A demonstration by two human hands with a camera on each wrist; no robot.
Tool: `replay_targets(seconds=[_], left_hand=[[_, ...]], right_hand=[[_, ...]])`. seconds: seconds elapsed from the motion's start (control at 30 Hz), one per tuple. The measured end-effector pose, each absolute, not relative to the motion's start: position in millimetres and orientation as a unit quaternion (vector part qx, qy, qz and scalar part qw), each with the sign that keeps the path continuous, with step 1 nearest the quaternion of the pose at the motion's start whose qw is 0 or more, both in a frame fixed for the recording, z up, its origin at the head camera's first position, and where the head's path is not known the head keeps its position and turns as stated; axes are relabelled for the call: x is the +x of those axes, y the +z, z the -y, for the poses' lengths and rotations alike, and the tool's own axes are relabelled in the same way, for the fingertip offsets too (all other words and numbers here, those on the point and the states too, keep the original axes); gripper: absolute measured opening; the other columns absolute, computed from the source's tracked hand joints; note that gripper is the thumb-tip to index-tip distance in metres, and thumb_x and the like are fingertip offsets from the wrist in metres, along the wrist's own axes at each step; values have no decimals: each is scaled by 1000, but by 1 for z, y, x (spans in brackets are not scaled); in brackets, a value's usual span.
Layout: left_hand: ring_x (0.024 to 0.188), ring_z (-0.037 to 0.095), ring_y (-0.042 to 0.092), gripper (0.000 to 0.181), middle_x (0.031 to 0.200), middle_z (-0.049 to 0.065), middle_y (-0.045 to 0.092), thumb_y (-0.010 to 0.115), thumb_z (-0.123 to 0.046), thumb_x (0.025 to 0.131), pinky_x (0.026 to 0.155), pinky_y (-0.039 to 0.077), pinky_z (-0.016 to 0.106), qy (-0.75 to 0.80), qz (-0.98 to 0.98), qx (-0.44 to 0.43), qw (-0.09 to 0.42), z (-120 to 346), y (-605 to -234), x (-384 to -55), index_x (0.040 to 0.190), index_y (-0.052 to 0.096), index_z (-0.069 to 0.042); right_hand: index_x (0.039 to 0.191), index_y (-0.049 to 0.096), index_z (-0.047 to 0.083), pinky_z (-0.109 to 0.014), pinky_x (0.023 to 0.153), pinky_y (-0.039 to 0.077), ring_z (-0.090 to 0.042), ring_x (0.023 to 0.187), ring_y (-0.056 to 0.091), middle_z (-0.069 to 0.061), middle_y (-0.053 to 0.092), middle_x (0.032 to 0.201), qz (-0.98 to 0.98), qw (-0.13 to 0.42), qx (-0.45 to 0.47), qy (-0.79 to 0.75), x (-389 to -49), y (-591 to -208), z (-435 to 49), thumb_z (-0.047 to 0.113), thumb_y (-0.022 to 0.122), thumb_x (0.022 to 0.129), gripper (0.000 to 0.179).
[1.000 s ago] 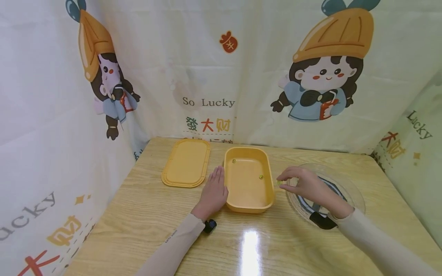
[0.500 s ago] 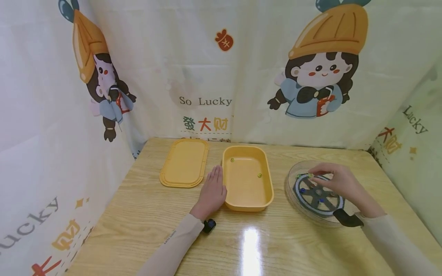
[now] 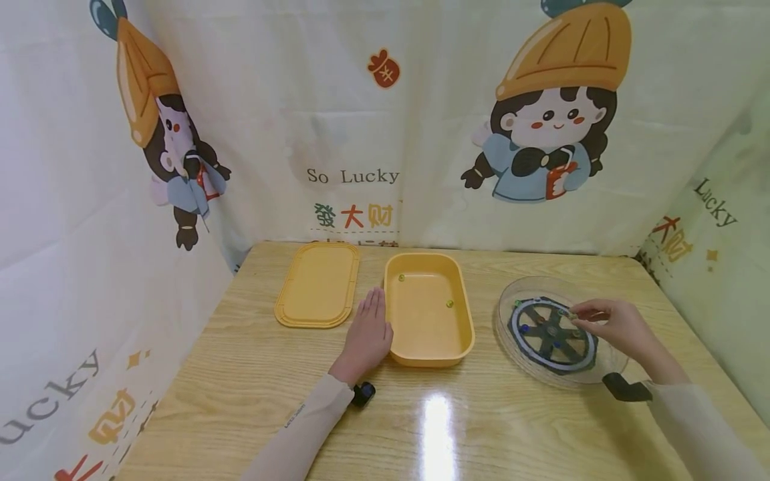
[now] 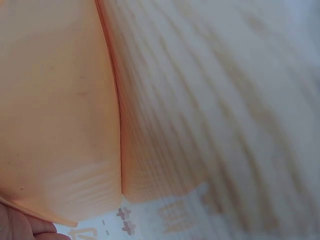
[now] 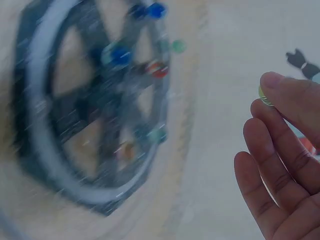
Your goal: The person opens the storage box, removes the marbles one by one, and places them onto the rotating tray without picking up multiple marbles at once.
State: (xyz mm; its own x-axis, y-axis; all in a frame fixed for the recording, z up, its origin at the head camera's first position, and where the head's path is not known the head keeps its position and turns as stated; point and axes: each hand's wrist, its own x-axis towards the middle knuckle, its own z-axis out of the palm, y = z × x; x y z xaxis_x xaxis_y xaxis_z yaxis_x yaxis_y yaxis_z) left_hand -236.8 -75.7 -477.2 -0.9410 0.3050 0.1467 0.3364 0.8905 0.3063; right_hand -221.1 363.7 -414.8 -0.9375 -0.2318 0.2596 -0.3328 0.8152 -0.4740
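My left hand (image 3: pixel 365 339) rests with straight fingers along the left side of an orange plastic bin (image 3: pixel 426 341). Inside the bin lie two small yellow-green marbles, one (image 3: pixel 450 304) near the right wall and one (image 3: pixel 402 278) at the far left. Between thumb and forefinger, my right hand (image 3: pixel 628 329) pinches another yellow-green marble (image 5: pixel 264 96). That hand hovers over the right part of a clear round dish (image 3: pixel 504 347). In the dish sits a dark wheel-shaped piece (image 3: pixel 550 331) with a pale ring. Several marbles, including a blue one (image 5: pixel 120 55) and an orange-red one (image 5: pixel 157 68), lie about it.
An orange lid (image 3: pixel 319 286) lies flat on the wooden table (image 3: pixel 373 434), left of the bin. Printed curtain cloth (image 3: pixel 271 120) hangs behind and along both sides of the table.
My right hand has moved right, from beside the bin to over the clear dish, carrying the marble. The left hand stays against the bin, and the head view has shifted slightly.
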Motion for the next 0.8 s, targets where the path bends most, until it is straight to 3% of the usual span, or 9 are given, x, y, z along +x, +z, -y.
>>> replay_targets(seconds=[0.43, 0.8], left_hand=[[146, 30, 13, 61, 156, 20, 15, 37, -20, 98, 119, 15, 44, -174, 971, -158, 37, 73, -477, -236, 148, 14, 6], [146, 31, 13, 60, 156, 20, 14, 37, -19, 98, 119, 15, 44, -174, 971, -158, 34, 73, -473, -237, 148, 13, 6]], right_hand=[[88, 72, 1, -16, 58, 51, 13, 70, 54, 1, 71, 80, 945, 67, 151, 282, -206, -449, -396, 1, 75, 73, 15], [84, 72, 6, -17, 58, 49, 14, 69, 52, -3, 70, 79, 954, 32, 141, 261, -204, -456, -401, 7, 77, 72, 13]])
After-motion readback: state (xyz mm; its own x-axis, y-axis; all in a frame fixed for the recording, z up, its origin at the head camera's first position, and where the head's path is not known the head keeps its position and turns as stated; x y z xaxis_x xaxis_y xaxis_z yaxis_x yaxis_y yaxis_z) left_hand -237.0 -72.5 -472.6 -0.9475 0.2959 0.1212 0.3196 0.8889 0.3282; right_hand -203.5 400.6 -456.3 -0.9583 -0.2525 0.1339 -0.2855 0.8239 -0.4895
